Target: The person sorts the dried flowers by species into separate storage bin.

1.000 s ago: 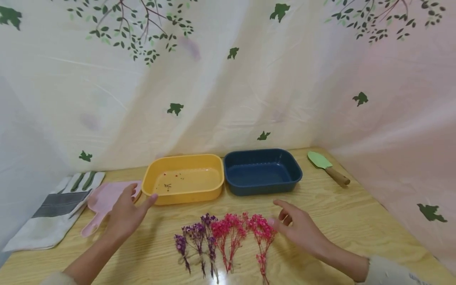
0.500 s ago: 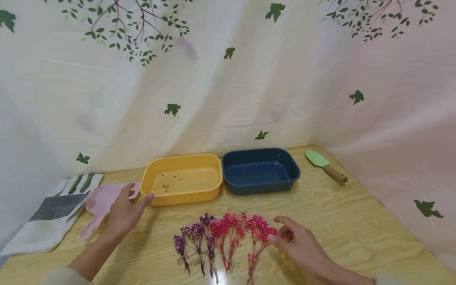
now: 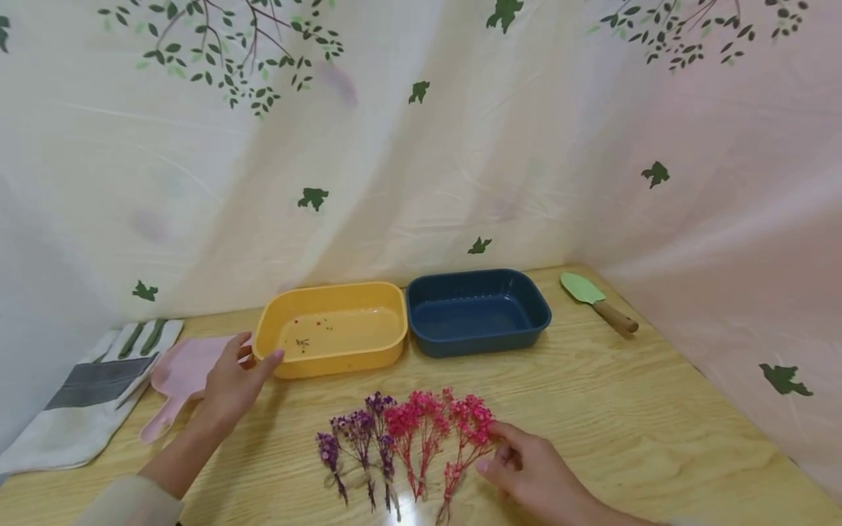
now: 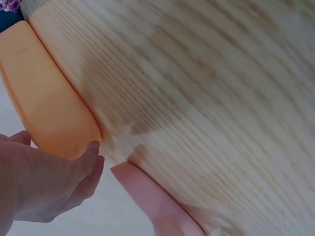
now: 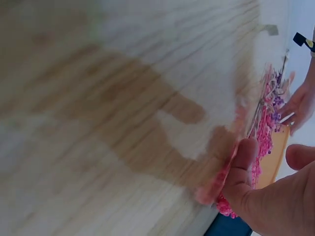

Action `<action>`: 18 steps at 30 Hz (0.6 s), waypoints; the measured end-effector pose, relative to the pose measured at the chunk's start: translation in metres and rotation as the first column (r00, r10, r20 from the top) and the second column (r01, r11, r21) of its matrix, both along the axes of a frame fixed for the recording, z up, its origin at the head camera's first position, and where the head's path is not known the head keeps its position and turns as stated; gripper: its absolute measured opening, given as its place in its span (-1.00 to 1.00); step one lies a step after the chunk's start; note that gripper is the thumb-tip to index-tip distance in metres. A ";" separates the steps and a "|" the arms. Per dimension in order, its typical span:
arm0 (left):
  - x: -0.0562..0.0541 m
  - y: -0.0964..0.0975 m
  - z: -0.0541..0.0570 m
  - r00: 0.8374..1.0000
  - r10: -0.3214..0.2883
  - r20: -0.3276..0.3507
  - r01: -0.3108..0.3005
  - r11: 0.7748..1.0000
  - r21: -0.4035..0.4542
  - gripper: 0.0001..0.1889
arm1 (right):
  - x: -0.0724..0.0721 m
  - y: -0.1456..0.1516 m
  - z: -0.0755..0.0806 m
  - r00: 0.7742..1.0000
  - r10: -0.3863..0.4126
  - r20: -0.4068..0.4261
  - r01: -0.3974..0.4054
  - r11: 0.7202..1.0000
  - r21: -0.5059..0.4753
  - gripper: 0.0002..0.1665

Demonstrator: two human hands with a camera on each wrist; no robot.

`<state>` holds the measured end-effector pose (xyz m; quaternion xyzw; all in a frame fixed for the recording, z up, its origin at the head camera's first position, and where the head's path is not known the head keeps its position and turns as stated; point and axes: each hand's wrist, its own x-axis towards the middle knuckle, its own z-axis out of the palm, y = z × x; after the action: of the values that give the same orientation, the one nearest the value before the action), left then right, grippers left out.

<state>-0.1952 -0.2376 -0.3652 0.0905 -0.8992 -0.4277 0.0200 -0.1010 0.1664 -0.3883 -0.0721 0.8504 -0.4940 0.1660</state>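
My left hand (image 3: 233,387) is at the left front corner of a yellow tray (image 3: 342,363), thumb at its rim and fingers beside its left end. In the left wrist view, the fingertips (image 4: 91,151) overlap the tray's end wall. My right hand (image 3: 536,467) touches the rightmost bunch of pink dried flowers (image 3: 470,420) from the right, index finger and thumb apart at the blooms and stems. Left of it lie more pink flowers (image 3: 417,420) and several small bunches of purple dried flowers (image 3: 358,431), stems toward me and tied with twine.
A dark blue tray (image 3: 480,343) stands right against the yellow one. Beyond it lies a green trowel (image 3: 595,299) with a wooden handle. On the left are a pink paddle-shaped board (image 3: 187,365) and a striped towel (image 3: 66,431). A printed curtain (image 3: 395,161) hangs behind the table.
My right hand has moved left and down onto the rightmost pink bunch, whose stem ends have swung left. My left hand stays by the yellow tray. The head view has shifted slightly.
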 end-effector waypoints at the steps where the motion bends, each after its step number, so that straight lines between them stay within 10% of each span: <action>1: -0.001 0.000 0.000 1.000 0.000 0.002 0.000 1.000 0.001 -0.04 | -0.001 -0.002 -0.001 1.000 0.003 -0.004 -0.003 1.000 0.011 -0.18; 9: -0.005 0.001 -0.004 1.000 0.010 0.003 -0.010 1.000 0.022 -0.07 | -0.009 -0.014 -0.002 0.993 0.007 -0.116 0.015 0.981 0.193 -0.21; 18: -0.005 0.001 -0.003 1.000 -0.002 -0.003 0.002 1.000 0.015 -0.09 | -0.012 -0.025 -0.006 0.989 -0.001 -0.149 0.063 0.908 0.415 0.18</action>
<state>-0.2004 -0.2364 -0.3686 0.0890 -0.8960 -0.4346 0.0200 -0.1129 0.1410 -0.3946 -0.0566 0.9474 -0.2963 0.1071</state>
